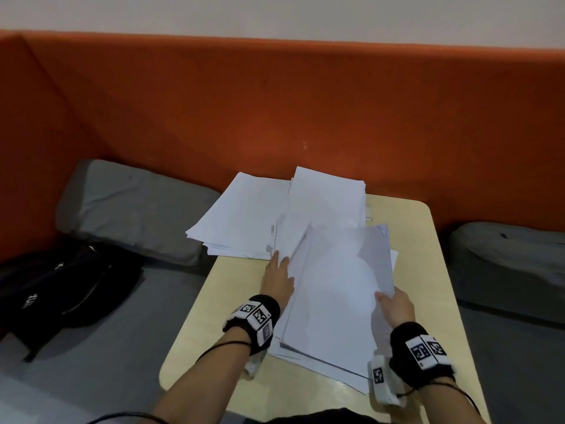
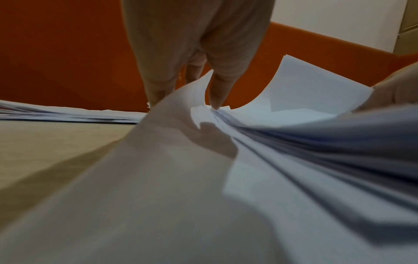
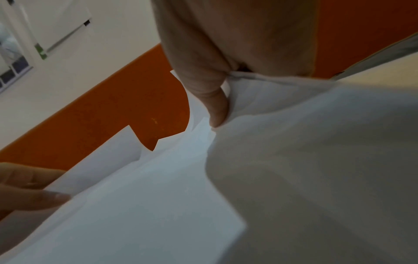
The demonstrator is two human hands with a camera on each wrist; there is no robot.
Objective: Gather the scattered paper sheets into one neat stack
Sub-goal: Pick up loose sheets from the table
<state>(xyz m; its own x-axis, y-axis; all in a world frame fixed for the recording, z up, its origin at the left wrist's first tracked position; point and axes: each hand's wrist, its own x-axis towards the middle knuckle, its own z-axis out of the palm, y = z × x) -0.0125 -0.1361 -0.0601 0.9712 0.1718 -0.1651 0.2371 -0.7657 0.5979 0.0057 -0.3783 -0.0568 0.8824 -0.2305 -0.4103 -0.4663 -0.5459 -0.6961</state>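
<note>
On the near half of the desk, a bundle of white sheets is held between both hands and lifted at its right side, so that the sheets bow upward and fan apart along the edges. The left hand is laid against the bundle's left edge with its fingers stretched out nearly straight; in the left wrist view the fingertips are seen reaching down into the fanned layers, with paper curling up on either side of them. The right hand is closed on the bundle's right edge: in the right wrist view the thumb is pressed down onto the top sheet while the paper's edge disappears beneath the palm, so the sheets are pinched there. The other fingers of that hand are hidden under the paper.

Toward the far left corner of the desk, a second pile of sheets is spread loosely, part of it overhanging the desk's left edge. Beside it, at the far edge, a third pile lies at a slightly different angle, overlapping the second; the near ends of both are covered by the lifted bundle.

Beyond the desk, an orange padded backrest is seen. A grey cushion and a black bag lie on the seat to the left, and another grey cushion lies to the right.
</note>
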